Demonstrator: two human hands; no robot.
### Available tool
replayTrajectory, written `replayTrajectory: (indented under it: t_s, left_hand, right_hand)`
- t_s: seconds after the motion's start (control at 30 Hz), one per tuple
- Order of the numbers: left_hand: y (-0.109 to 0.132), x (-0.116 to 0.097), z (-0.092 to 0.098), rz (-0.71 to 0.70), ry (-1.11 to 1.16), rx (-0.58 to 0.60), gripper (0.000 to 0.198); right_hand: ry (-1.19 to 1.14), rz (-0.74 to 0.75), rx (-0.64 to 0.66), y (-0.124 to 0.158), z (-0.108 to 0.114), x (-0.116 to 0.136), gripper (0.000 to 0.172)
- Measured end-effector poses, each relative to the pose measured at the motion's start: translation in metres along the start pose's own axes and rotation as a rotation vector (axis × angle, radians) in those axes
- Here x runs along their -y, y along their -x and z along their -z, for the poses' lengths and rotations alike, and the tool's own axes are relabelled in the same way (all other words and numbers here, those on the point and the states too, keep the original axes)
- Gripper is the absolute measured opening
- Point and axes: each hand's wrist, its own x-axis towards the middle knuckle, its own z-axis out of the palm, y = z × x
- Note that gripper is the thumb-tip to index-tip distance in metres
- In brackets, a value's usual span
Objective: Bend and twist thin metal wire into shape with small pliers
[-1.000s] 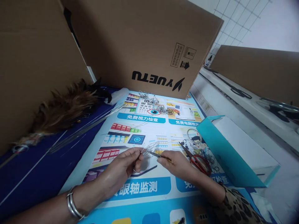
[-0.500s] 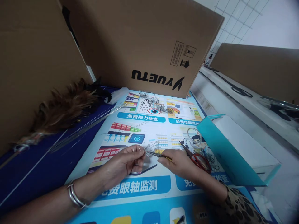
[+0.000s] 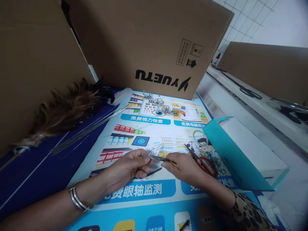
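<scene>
Thin wire (image 3: 156, 150) is pinched between the thumb and forefinger of my left hand (image 3: 136, 163), low over the printed sheet. My right hand (image 3: 183, 165) is wrapped round a pair of pliers (image 3: 163, 159) with dark narrow jaws and a bit of yellow on the handle. The jaw tips meet the wire just beside my left fingertips; the exact contact is too small to make out. Red-handled scissors (image 3: 204, 165) lie to the right of my right hand, blades pointing away. Close by them sit several small wire rings (image 3: 219, 165).
A teal open box (image 3: 243, 157) stands at the right. Tangled wire pieces (image 3: 160, 104) lie farther back, before a large cardboard box (image 3: 149, 45). Long straight wires (image 3: 93, 128) and a brown feather duster (image 3: 64, 109) are at the left. The printed sheet (image 3: 156, 208) covers the table.
My left fingers have turned slightly, and the wire at their tips now sits differently. The pliers have shifted a little toward the left hand. The view has tilted slightly.
</scene>
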Motion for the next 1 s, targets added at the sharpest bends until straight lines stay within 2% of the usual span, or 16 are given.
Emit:
replayTrajectory:
  t_s: [0.37,1.0]
  left_hand:
    - [0.001,0.005,-0.001,-0.057,-0.084,-0.09,0.02]
    - [0.004,0.008,-0.004,-0.116,-0.152,-0.116,0.02]
  right_hand:
    - [-0.006,0.013,0.014,-0.002,-0.008,0.0,0.033]
    - [-0.025,-0.03,-0.021,-0.001,-0.019,0.0,0.03]
